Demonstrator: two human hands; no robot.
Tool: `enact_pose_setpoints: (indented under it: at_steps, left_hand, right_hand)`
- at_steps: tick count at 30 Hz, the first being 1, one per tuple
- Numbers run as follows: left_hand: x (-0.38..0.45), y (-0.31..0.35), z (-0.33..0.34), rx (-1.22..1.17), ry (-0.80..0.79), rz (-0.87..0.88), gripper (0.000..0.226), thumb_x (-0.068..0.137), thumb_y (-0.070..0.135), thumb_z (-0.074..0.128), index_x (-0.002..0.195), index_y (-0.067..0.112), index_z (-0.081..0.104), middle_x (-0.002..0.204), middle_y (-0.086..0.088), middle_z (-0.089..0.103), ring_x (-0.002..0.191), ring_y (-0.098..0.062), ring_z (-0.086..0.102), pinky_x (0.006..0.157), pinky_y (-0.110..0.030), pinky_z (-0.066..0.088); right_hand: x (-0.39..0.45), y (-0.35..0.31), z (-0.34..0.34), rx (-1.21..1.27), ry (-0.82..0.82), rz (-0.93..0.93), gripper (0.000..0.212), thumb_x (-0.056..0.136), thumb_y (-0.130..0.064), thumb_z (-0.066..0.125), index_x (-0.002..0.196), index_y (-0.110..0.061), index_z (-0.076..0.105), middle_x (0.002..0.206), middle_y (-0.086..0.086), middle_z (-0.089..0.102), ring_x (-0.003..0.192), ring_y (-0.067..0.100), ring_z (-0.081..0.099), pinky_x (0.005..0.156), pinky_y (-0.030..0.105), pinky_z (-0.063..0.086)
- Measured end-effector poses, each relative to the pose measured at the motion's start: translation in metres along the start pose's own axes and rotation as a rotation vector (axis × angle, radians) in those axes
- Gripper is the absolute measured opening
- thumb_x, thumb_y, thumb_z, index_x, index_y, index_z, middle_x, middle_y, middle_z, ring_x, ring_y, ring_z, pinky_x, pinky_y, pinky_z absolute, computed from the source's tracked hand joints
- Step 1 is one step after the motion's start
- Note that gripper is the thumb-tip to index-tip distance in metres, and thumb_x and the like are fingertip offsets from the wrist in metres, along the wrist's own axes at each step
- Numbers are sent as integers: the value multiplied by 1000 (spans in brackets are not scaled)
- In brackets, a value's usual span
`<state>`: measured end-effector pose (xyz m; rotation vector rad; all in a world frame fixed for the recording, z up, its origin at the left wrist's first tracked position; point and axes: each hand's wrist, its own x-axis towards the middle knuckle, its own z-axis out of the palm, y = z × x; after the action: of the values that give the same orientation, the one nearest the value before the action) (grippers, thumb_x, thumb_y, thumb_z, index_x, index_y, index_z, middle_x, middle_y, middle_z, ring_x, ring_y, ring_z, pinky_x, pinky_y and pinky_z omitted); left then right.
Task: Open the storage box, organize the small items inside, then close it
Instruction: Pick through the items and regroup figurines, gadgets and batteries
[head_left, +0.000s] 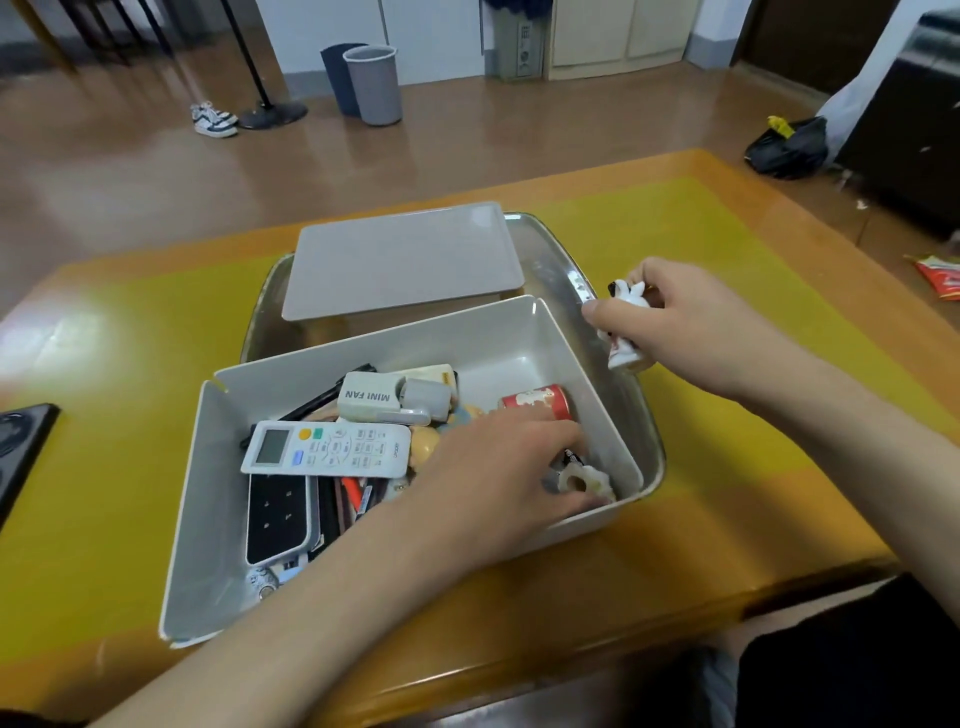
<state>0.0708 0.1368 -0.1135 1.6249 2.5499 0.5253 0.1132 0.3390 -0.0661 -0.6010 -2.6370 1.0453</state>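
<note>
The storage box (524, 332), a pale grey plastic tub with rounded corners and a notched far-left corner, sat open on the yellow-topped table (104, 415), its right part resting in a shiny metal tray (550, 244). Its flat grey lid (400, 260) lay behind it, across that tray. Inside the box lay a white air-conditioner remote (327, 449) over a black-faced device (280, 512), a white mini fan (384, 397), pens (353, 493), a red can (537, 401) and a pale flower-shaped trinket (584, 480). The left hand (498, 467) reached into the box's right side, fingers spread and resting among the small items near the trinket; whether it gripped anything could not be told. The right hand (670, 322) hovered over the box's far right corner, fingers curled round a small white figurine (626, 327) with dark markings.
</note>
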Motion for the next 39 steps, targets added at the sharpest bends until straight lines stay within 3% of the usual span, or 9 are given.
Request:
enact_pose_setpoints:
  at_steps: [6,11,15,19,22,26,31,35,39]
  left_hand:
    - [6,2,0,-127,-45,-63,29,80,60,66,98,37,69,85,19,66,76,0,59,66,-29,57]
    - [10,-8,-32,-530,-56,-258,15,74,38,75,81,26,71,69,10,68,60,-2,62,56,-26,54]
    - [5,-36,-66,-835,28,-456,15,79,21,79,87,12,70,76,-5,73,68,-24,73,56,-31,57]
    - [4,-62,-81,-1502,180,-680,18,84,-4,65,102,-5,66,101,-23,73,92,-29,74,70,-22,59]
    - [3,-74,-86,-1995,225,-668,29,73,-13,63,101,-7,60,99,-22,67,94,-26,69,69,-22,59]
    - [2,-79,-88,-1884,174,-656,39,75,-14,56,111,-5,64,82,-13,62,73,-18,66,69,-27,60]
    - [1,-80,-80,-1247,262,-739,9,89,3,62,97,8,59,72,-8,53,57,-15,53,54,-28,53]
    - [2,-84,-82,-1455,296,-755,22,95,31,56,107,13,60,70,-4,50,59,-16,49,56,-29,49]
    - [4,-86,-77,-1441,359,-692,25,102,22,48,121,10,59,86,-7,61,81,-22,66,79,-36,57]
  right_hand:
    - [2,2,1,-26,-7,6,49,74,-60,59,84,-12,56,76,10,65,63,21,49,57,41,38]
    - [4,-1,1,-13,-5,16,52,71,-64,58,85,-14,58,83,10,70,72,31,60,62,46,45]
    - [8,-4,-1,95,20,15,54,69,-63,60,89,-13,60,85,11,72,77,31,65,69,53,50]
    - [13,-5,5,238,29,-16,31,78,-49,69,90,-22,61,80,0,72,69,23,60,64,46,47]
    - [16,-7,11,271,32,-50,18,85,-41,72,91,-26,65,72,-8,69,57,6,53,59,35,43]
    - [17,-11,17,282,-4,-70,14,87,-42,71,88,-28,68,71,-4,71,57,15,55,58,40,47]
    - [20,-12,26,267,-39,-123,16,86,-44,73,89,-29,69,72,-8,73,55,6,55,56,34,46]
    - [22,-12,33,274,-98,-162,16,82,-36,81,90,-29,69,68,-8,71,54,8,62,52,35,55]
    - [27,-12,42,266,-115,-168,21,78,-25,85,95,-28,71,75,-2,73,63,17,72,64,42,61]
